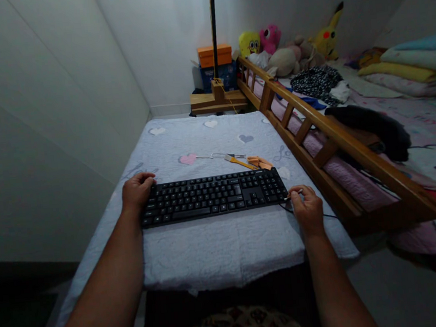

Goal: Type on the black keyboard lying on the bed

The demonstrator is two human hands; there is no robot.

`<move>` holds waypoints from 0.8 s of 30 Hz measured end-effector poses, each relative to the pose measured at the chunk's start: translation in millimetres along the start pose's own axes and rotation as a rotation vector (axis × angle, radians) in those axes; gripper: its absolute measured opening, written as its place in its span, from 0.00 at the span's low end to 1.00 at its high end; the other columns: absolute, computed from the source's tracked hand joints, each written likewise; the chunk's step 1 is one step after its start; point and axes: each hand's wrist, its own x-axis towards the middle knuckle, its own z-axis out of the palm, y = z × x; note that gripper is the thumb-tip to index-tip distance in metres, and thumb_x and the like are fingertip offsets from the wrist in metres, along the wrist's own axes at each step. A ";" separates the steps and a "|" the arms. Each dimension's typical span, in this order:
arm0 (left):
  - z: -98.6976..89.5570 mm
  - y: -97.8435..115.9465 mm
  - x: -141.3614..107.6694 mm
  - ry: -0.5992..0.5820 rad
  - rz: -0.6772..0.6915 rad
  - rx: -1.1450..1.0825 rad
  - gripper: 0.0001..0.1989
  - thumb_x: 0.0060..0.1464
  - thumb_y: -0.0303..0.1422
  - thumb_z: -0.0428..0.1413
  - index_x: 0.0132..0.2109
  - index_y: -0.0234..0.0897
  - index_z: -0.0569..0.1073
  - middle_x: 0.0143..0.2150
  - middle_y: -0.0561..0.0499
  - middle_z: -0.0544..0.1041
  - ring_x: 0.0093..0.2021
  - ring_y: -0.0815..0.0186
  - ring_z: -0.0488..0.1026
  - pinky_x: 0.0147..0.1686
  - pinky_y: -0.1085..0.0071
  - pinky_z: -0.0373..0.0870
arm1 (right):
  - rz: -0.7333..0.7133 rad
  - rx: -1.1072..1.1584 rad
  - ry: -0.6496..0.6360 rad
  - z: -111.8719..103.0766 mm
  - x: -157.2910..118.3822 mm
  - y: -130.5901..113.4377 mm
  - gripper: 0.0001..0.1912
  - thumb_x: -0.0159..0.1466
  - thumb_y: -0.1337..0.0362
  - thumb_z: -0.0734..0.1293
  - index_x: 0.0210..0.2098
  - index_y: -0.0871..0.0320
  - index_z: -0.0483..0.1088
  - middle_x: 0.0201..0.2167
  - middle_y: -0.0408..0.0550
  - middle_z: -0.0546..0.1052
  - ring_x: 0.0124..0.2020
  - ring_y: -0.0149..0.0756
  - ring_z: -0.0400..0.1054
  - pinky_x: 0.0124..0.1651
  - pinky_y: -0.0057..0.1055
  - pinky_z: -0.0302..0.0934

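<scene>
A black keyboard (201, 197) lies flat on a pale cloth printed with hearts. My left hand (136, 193) grips its left end, with the thumb and fingers around the upper left corner. At the lower right corner, by the number pad, my right hand (307, 210) pinches a thin white cotton swab (300, 191), its tip touching or very near the keyboard's edge. Behind the keyboard lie a small yellow-handled brush (241, 162), a folded orange cloth-like item (260, 162) and thin metal tools (221, 154) too small to make out fully.
The cloth-covered table (196, 253) stands beside a wooden bed rail (326, 127) on the right. A dark cable (330, 217) runs off rightward. Beyond the table are a wooden base with a pole (218, 89) and an orange box (215, 55). A pale wall stands left.
</scene>
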 end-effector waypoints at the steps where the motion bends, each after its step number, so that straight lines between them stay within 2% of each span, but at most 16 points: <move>1: -0.1 0.4 -0.3 0.001 0.000 0.004 0.13 0.43 0.40 0.57 0.36 0.42 0.79 0.34 0.49 0.81 0.39 0.55 0.77 0.44 0.63 0.73 | 0.001 0.000 -0.002 -0.1 -0.1 0.1 0.09 0.63 0.60 0.63 0.29 0.53 0.72 0.29 0.46 0.78 0.36 0.45 0.72 0.46 0.42 0.64; 17: 0.2 2.8 0.3 -0.005 0.000 0.018 0.13 0.42 0.39 0.57 0.36 0.41 0.80 0.32 0.50 0.80 0.37 0.55 0.76 0.42 0.63 0.72 | -0.061 0.072 -0.105 3.2 -2.0 -6.5 0.09 0.65 0.60 0.65 0.31 0.53 0.74 0.30 0.46 0.79 0.37 0.44 0.73 0.46 0.41 0.64; 24: 0.5 -0.8 2.0 -0.009 -0.004 0.002 0.14 0.43 0.39 0.57 0.36 0.40 0.80 0.32 0.50 0.81 0.36 0.56 0.76 0.41 0.63 0.72 | -0.056 0.086 -0.096 3.9 -0.8 -7.3 0.09 0.66 0.60 0.65 0.32 0.52 0.75 0.31 0.46 0.78 0.38 0.44 0.74 0.48 0.42 0.65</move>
